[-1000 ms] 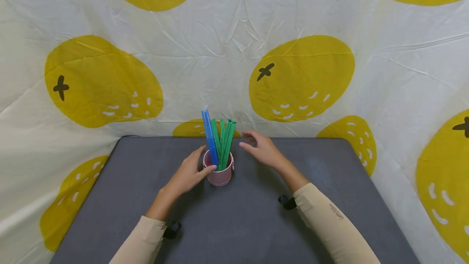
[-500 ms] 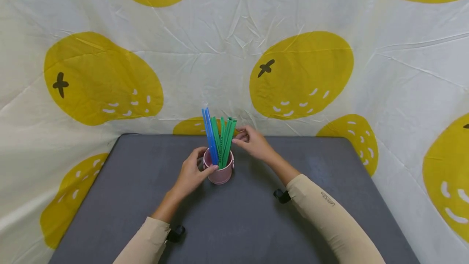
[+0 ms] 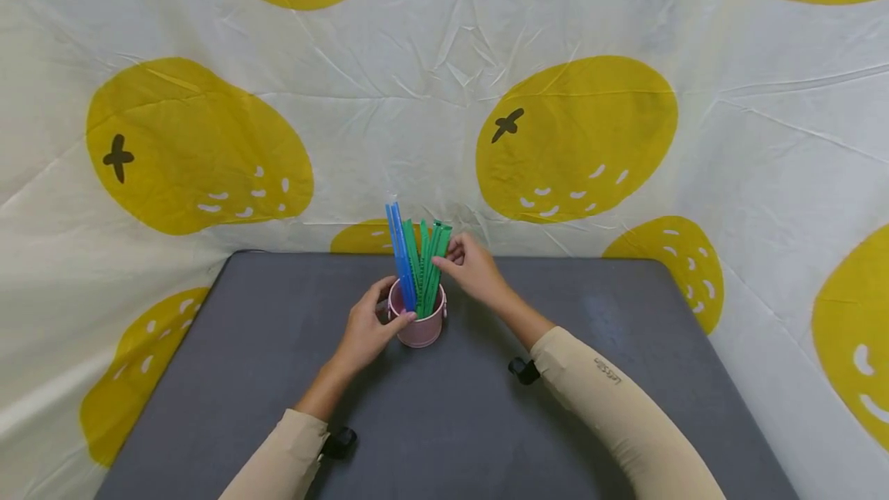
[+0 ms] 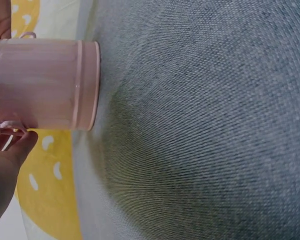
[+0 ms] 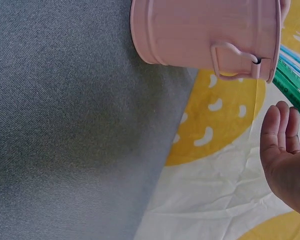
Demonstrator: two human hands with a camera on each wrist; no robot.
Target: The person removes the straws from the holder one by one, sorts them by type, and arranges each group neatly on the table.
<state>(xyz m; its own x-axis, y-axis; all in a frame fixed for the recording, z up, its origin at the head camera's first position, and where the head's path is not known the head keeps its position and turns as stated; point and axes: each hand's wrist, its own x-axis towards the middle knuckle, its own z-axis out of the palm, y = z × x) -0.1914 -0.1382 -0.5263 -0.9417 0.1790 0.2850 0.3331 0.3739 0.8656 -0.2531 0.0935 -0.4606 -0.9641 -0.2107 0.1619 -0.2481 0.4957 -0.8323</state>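
A small pink metal bucket (image 3: pixel 420 332) with side handles stands upright on the table. Several slim green stick packets (image 3: pixel 420 284) with dark print and a few blue sticks (image 3: pixel 401 261) in clear wrap lean inside it. My left hand (image 3: pixel 368 330) holds the bucket's left side, thumb over the front rim and fingers behind. At the top right, my right hand (image 3: pixel 475 268) pinches the outermost green packet, with the thumb in front and the fingers partly hidden behind it. In the right wrist view, the fingers (image 5: pixel 282 127) curl close beside the green packets, above the bucket's rim.
The dark grey cloth-covered table (image 3: pixel 590 423) reaches back to a white curtain (image 3: pixel 389 45) printed with yellow fruit. The bucket stands near the table's back edge. Black straps with small cameras (image 3: pixel 340 443) hang at both wrists.
My right hand has moved left from beside the bucket to the green packets and brought its thumb onto one. My left hand has closed in around the bucket, which stays put.
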